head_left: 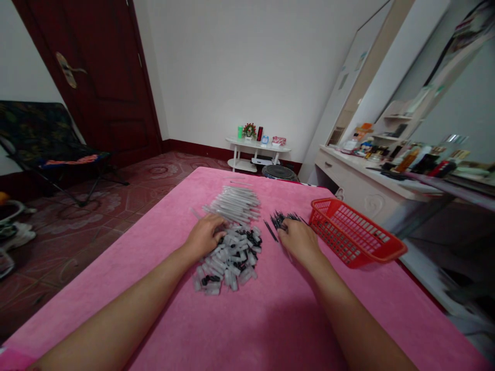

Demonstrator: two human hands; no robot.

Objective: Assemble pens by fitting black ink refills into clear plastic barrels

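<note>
My left hand [206, 236] rests at the upper left edge of a heap of clear and black pen caps [232, 257], its fingers curled in. What lies between them is hidden. Just beyond the heap, translucent pen barrels [235, 202] are stacked side by side. My right hand [299, 238] reaches into a bunch of thin black pen refills [279, 219], thumb and fingers closed on the refills at the near side. One refill [270, 230] lies a little apart, left of the bunch.
A red plastic basket [356, 234] stands right of my right hand on the pink cloth [240, 330]. A dresser [371, 178] with bottles is at the right. Farther off are a small white table [257, 146], a folding chair [50, 139] and a dark red door [93, 67].
</note>
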